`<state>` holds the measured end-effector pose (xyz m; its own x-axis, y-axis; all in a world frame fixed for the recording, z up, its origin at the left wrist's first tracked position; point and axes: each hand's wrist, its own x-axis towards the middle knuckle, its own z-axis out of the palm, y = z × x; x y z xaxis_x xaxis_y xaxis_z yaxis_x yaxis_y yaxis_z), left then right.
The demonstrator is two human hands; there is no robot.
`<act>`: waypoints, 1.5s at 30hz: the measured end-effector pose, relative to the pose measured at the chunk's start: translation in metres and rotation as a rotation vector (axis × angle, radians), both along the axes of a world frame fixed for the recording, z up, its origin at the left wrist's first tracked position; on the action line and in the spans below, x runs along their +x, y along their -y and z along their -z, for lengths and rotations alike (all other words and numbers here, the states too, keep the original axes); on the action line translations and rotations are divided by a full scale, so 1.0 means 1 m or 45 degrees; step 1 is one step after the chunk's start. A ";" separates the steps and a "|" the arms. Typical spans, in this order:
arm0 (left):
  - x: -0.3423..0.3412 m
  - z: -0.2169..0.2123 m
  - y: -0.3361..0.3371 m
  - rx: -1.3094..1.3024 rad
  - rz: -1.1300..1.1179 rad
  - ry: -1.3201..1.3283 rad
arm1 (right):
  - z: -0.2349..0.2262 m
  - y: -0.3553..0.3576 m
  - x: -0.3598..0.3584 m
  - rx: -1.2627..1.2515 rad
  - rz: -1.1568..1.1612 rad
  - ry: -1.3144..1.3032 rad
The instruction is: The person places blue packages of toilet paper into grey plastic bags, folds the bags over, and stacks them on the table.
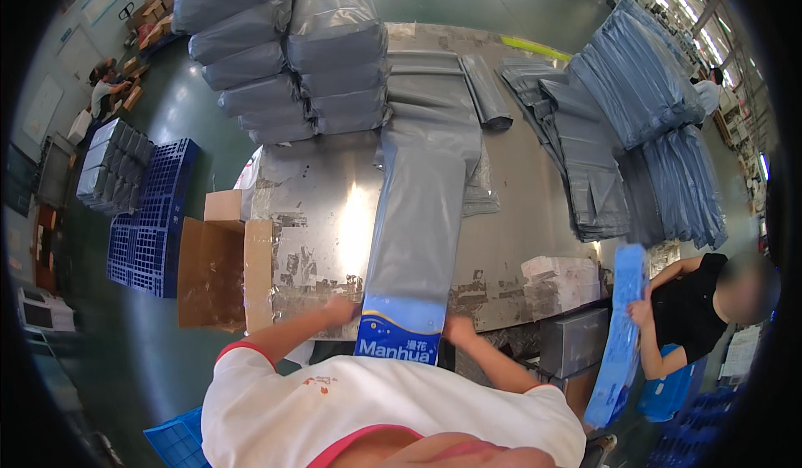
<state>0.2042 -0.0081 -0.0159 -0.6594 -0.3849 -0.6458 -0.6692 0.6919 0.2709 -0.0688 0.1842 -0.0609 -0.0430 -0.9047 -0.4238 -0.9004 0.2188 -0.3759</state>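
A long blue printed package lies right in front of my body, its near end at my shirt. Its far part runs into or under a flat grey plastic bag stretched along the table. My left hand is closed at the left side of the package, near the bag's lower edge. At the opposite side, my right hand is curled against the package. The fingertips of both hands are partly hidden, so whether they also pinch the bag's edge cannot be told. More grey bags lie flat beyond.
Tall stacks of grey bundles stand at the table's back left. Folded grey bags and larger piles lie on the right. An open cardboard box is at left. A co-worker at right holds a long blue package.
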 end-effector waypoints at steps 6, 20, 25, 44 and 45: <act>0.047 0.022 -0.060 0.382 0.353 -0.088 | 0.043 -0.070 0.042 0.078 -0.236 0.338; -0.106 0.000 0.045 0.176 -0.486 -1.064 | -0.070 0.095 0.045 -0.659 0.396 0.791; -0.005 0.040 0.021 1.113 -1.554 -0.769 | 0.009 0.015 0.026 -0.021 1.269 1.141; 0.269 -0.029 0.084 -1.559 -1.891 0.269 | -0.019 0.009 0.013 -0.306 0.578 0.478; 0.245 -0.043 0.086 -1.505 -1.723 0.437 | -0.031 0.012 0.006 -0.497 0.500 0.152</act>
<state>0.4487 -0.0942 0.0269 0.5443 -0.7813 0.3054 -0.7810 -0.6049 -0.1554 -0.0632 0.1725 -0.0303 -0.3799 -0.9213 -0.0833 -0.7258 0.3527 -0.5906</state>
